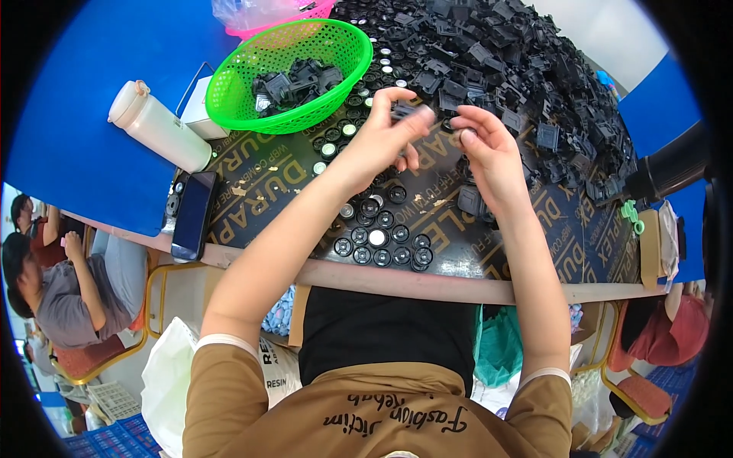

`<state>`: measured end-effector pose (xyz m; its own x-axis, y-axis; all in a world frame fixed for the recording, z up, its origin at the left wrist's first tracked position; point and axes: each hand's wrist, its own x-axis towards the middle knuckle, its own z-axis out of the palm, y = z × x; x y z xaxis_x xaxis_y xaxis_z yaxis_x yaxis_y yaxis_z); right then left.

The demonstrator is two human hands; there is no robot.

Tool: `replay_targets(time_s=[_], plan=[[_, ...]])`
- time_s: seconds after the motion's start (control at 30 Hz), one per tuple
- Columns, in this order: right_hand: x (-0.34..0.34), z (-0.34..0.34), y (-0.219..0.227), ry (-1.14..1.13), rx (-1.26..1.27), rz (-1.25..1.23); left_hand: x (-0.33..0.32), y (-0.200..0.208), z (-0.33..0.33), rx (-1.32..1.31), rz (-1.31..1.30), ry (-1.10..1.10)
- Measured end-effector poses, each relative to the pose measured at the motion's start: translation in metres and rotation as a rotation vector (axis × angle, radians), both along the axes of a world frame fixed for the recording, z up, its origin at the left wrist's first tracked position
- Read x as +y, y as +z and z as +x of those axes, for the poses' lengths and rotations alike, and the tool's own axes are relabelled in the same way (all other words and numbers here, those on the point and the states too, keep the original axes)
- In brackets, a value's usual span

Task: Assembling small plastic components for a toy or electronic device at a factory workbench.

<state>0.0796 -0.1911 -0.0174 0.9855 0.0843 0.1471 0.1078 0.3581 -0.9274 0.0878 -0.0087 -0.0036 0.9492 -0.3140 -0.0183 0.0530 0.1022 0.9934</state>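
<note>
My left hand (382,145) is over the middle of the table, its fingers curled round a small black plastic part (402,112); thumb and part are smeared by motion. Just to its right, my right hand (492,153) pinches thumb and fingertips together on something small and dark, mostly hidden. Beyond both hands spreads a big heap of black plastic parts (496,57), square and clip-shaped. Small black wheels (382,257) lie grouped near the front edge, one with a white disc (377,237). More wheels run in a band up past my left hand.
A green basket (290,120) with black parts stands left, a pink basket (321,11) behind it. Beside them are a white bottle (156,122), a white box (200,107) and a phone (195,217). A black tube (672,164) juts in at right. Other people sit at both sides.
</note>
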Motion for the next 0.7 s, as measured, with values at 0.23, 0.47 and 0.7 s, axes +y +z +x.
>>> replay_targets(time_s=[0.23,0.47,0.7], plan=[[0.025,-0.018,0.005,-0.161,-0.421,-0.411,0.003,-0.010,0.008,0.556,-0.807,-0.080],[0.036,-0.028,0.011,-0.390,-0.870,-0.948,-0.012,-0.007,-0.006,0.587,-0.907,-0.046],[0.044,-0.032,0.017,-0.429,-0.769,-0.926,-0.018,-0.008,-0.014,0.405,-0.955,-0.022]])
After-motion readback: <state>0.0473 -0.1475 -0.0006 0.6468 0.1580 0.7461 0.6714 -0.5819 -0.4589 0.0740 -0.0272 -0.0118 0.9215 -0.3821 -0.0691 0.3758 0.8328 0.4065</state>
